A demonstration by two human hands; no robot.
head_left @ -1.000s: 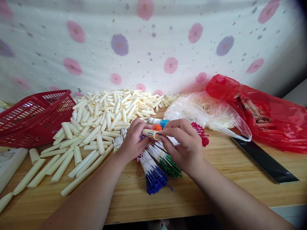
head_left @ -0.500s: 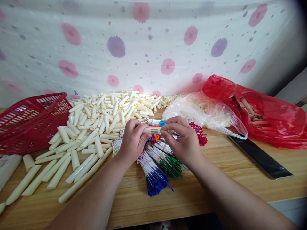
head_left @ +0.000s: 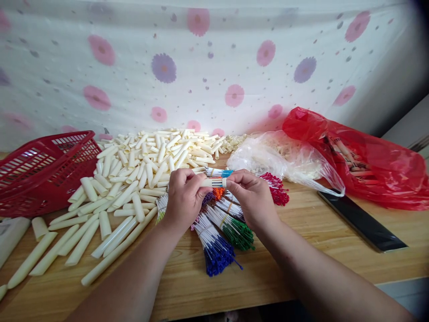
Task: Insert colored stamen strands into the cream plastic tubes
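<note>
A cream multicolour pen barrel (head_left: pixel 213 182) lies level between my hands, dark slots showing near its right end. Its left part is wrapped by the fingers and thumb of my left hand (head_left: pixel 186 191). At the other end, my right hand (head_left: pixel 252 193) pinches the white tip between thumb and forefinger. Below and behind the hands lie bundles of thin pen refills: blue-tipped refills (head_left: pixel 217 255), green-tipped refills (head_left: pixel 238 232), orange-tipped refills (head_left: pixel 219 193) and red-tipped refills (head_left: pixel 276 188). My hands hide parts of these bundles.
A large heap of cream tubes (head_left: pixel 147 165) spreads left of my hands, beside a red plastic basket (head_left: pixel 43 174). To the right are a clear bag (head_left: pixel 284 156) of small pale parts, a red bag (head_left: pixel 385 165) and a dark phone-like slab (head_left: pixel 362 221). A flowered curtain (head_left: pixel 214 71) hangs behind.
My right fingers have shifted slightly at the pen's right end, so more of its white tip shows. Both hands stay in nearly the same place; the view has tilted a little.
</note>
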